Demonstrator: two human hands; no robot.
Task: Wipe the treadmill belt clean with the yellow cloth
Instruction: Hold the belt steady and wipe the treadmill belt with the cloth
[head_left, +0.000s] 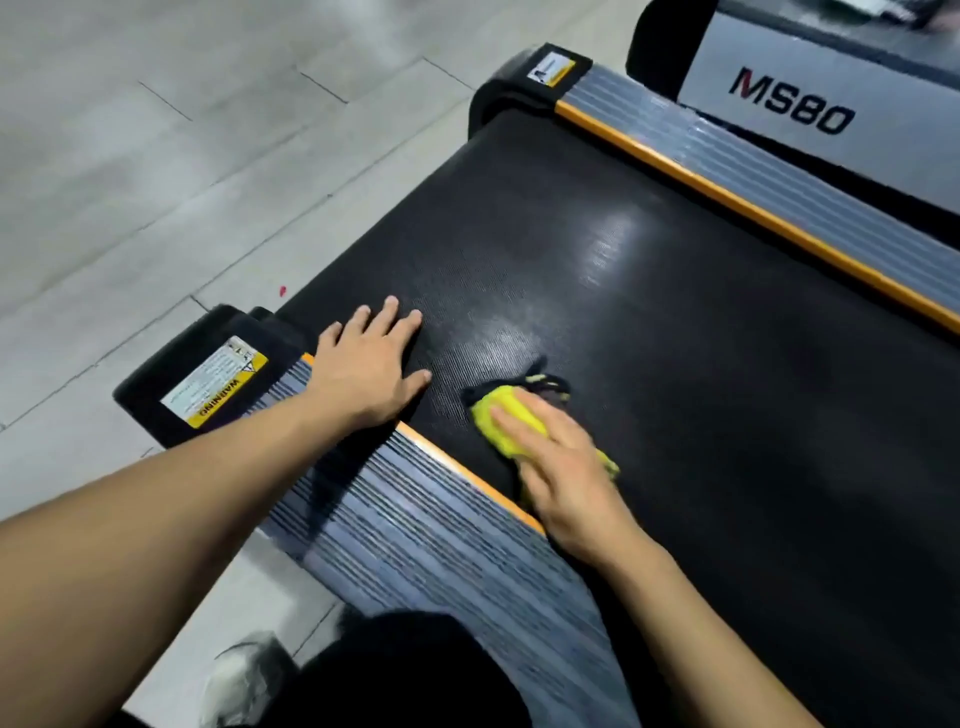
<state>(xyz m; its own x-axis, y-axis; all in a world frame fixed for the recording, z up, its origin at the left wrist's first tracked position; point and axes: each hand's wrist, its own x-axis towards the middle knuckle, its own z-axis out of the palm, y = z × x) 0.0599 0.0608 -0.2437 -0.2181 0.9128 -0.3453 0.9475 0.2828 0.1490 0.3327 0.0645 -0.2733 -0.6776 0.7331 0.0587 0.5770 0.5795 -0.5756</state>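
— Head view, hands first?
— Right hand (558, 457) laid flat over the yellow cloth (506, 418), fingers stretched out, pressing it down rather than clutching it. Left hand (371, 364) spread palm-down and released, fingers on the treadmill belt (649, 322), heel on the near side rail (415, 519).
— And the cloth?
— Bunched on the belt just right of the near rail's orange edge strip, a dark fringe poking out at its far end. Mostly hidden under the right hand.
— Farther out?
— Pale sheen patches on the belt beyond the cloth. Yellow warning label (215, 382) on the black end cap, left of the left hand. Far side rail (753, 171) across the belt. Neighbouring machine (795, 98) marked MS80 beyond that. Grey tiled floor (156, 156) to the left.
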